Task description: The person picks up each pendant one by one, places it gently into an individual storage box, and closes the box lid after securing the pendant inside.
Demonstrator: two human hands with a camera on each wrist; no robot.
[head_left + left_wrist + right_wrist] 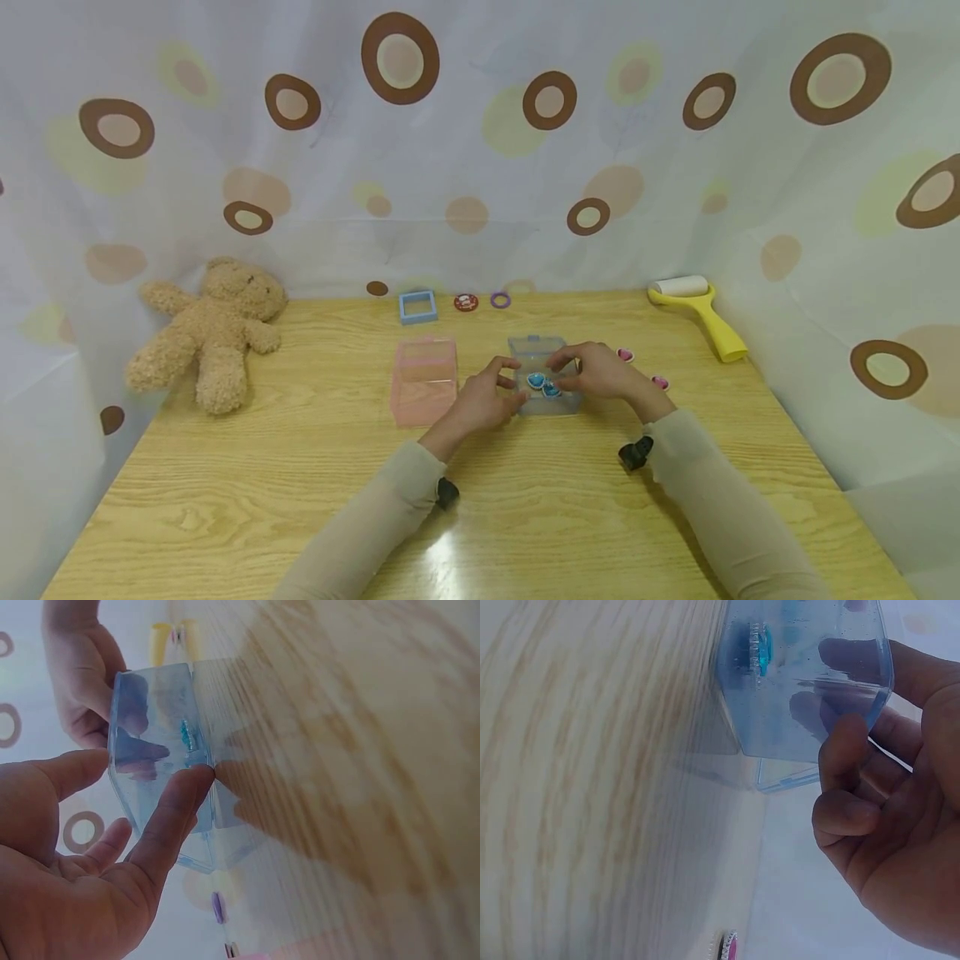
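A clear blue plastic box (551, 406) stands on the table with its lid raised at the back. Two blue gem pieces with pale beaded edges (536, 381) lie inside, close together; the right wrist view shows one blue gem (763, 651) on the box floor. My left hand (486, 400) is at the box's left side, fingers spread, one fingertip touching its lower edge in the left wrist view. From the right, my right hand (597, 371) reaches over the rim, two fingertips inside, apart and apparently holding nothing; its other fingers bend outside the wall.
A pink clear box (423, 404) stands left of the blue one. Two pink gem pieces (625, 355) lie to the right. Behind are a blue square frame (417, 318), a red disc (466, 302) and a purple ring (500, 300). A teddy bear (221, 329) and yellow-handled roller (716, 325) flank them.
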